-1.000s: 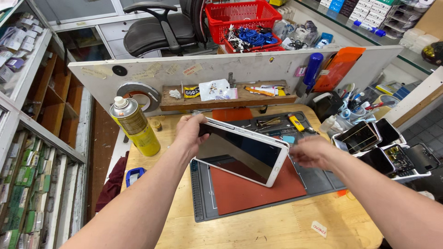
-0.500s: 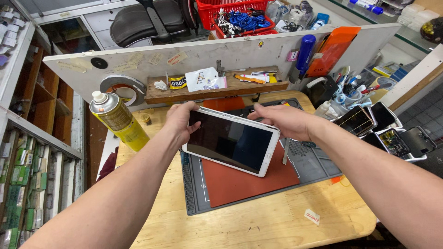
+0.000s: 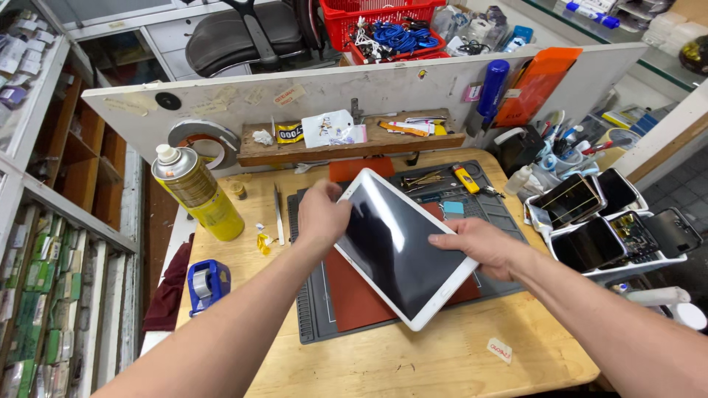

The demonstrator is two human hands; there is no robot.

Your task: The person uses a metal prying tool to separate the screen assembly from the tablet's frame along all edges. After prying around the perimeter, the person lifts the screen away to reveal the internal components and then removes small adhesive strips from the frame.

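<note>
Above a cluttered wooden workbench (image 3: pixel 413 361), my left hand (image 3: pixel 321 217) and right hand (image 3: pixel 472 247) grip opposite edges of a white tablet (image 3: pixel 402 247), fingers curled, tilting it steady.

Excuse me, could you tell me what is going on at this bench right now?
A person holds a white tablet in both hands above the grey and red work mat on a wooden bench. The left hand grips its left edge, the right hand its right edge. The dark screen faces up, tilted. A yellow spray can stands to the left.
</note>
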